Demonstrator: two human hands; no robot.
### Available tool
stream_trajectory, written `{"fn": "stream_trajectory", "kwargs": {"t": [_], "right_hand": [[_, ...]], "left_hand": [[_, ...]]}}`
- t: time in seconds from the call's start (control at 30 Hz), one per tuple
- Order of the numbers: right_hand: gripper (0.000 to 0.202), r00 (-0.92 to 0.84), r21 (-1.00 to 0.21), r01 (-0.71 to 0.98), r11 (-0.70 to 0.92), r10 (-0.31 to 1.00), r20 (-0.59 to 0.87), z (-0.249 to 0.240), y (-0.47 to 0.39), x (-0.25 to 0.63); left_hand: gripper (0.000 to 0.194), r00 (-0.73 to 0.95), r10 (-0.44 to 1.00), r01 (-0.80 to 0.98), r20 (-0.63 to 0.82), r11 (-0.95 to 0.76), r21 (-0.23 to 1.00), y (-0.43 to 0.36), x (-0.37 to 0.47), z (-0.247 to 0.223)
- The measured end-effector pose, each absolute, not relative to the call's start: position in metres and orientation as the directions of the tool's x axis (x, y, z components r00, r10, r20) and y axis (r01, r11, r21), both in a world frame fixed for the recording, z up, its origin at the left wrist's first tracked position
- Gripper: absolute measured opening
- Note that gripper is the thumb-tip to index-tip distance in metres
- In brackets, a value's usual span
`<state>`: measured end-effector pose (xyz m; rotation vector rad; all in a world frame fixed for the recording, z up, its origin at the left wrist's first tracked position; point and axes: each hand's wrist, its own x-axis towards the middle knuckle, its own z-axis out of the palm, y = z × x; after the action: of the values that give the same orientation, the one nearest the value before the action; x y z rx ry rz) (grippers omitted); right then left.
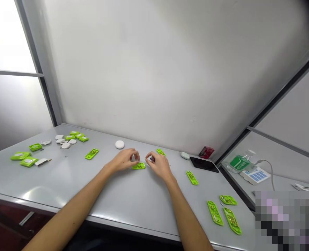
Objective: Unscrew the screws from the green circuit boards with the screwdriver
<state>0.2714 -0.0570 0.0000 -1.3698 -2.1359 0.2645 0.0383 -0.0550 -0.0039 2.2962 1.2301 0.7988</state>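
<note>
A small green tray (pixel 139 166) with tiny bits in it lies on the grey table between my hands. My left hand (pixel 126 159) is at the tray's left end, its thumb and forefinger curled close together; whether anything is between them is too small to tell. My right hand (pixel 158 164) hovers just right of the tray, fingers pinched on something tiny that I cannot make out. Behind the right hand lies another green tray (pixel 161 152). A third green tray (pixel 92 153) is to the left, and a fourth (pixel 192 177) to the right.
A round white object (pixel 119 144) sits near the wall. At left are several green cases (pixel 29 161) and white pieces (pixel 66 145). On the right are a white case (pixel 185 156), a black phone (pixel 204 164), a red box (pixel 206 152) and more green trays (pixel 232 220).
</note>
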Motion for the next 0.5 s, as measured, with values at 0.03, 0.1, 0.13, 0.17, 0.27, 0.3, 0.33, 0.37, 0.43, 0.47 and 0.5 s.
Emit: {"fn": "stream_trajectory", "kwargs": {"t": [0.03,0.1,0.13,0.17,0.27,0.3,0.33,0.37,0.43,0.47,0.5], "right_hand": [[0.013,-0.303,-0.457,0.765,0.453,0.880,0.366,0.000,-0.057,0.271],[0.013,-0.307,-0.455,0.765,0.457,0.878,0.366,-0.001,-0.057,0.271],[0.013,-0.307,-0.454,0.764,0.458,0.878,0.368,-0.001,-0.056,0.271],[0.013,-0.308,-0.454,0.764,0.458,0.877,0.368,-0.001,-0.056,0.271],[0.012,-0.306,-0.455,0.763,0.459,0.877,0.371,-0.001,-0.056,0.270],[0.012,-0.306,-0.455,0.763,0.459,0.877,0.371,-0.001,-0.056,0.270],[0.011,-0.307,-0.456,0.762,0.459,0.877,0.370,-0.001,-0.056,0.270],[0.011,-0.309,-0.456,0.762,0.459,0.877,0.368,-0.002,-0.056,0.270],[0.011,-0.306,-0.456,0.764,0.456,0.879,0.366,-0.002,-0.056,0.270],[0.011,-0.306,-0.457,0.764,0.456,0.879,0.365,-0.002,-0.056,0.270],[0.011,-0.306,-0.459,0.762,0.456,0.879,0.366,-0.002,-0.055,0.270]], "left_hand": [[0.022,0.451,0.844,0.618,0.290,-0.530,0.581,-0.055,0.039,-0.005],[0.023,0.466,0.837,0.639,0.287,-0.543,0.545,-0.056,0.042,-0.007],[0.024,0.472,0.833,0.646,0.288,-0.549,0.530,-0.056,0.042,-0.009],[0.024,0.478,0.829,0.648,0.289,-0.555,0.521,-0.056,0.043,-0.010],[0.023,0.484,0.825,0.643,0.292,-0.561,0.521,-0.055,0.044,-0.014],[0.022,0.484,0.826,0.643,0.289,-0.560,0.522,-0.054,0.044,-0.015],[0.022,0.484,0.827,0.646,0.284,-0.557,0.521,-0.054,0.044,-0.015],[0.023,0.482,0.830,0.652,0.279,-0.553,0.519,-0.054,0.044,-0.015],[0.026,0.472,0.838,0.665,0.275,-0.543,0.513,-0.053,0.044,-0.014],[0.027,0.465,0.841,0.669,0.276,-0.538,0.513,-0.053,0.043,-0.013],[0.028,0.456,0.845,0.674,0.278,-0.532,0.513,-0.053,0.043,-0.012]]}}
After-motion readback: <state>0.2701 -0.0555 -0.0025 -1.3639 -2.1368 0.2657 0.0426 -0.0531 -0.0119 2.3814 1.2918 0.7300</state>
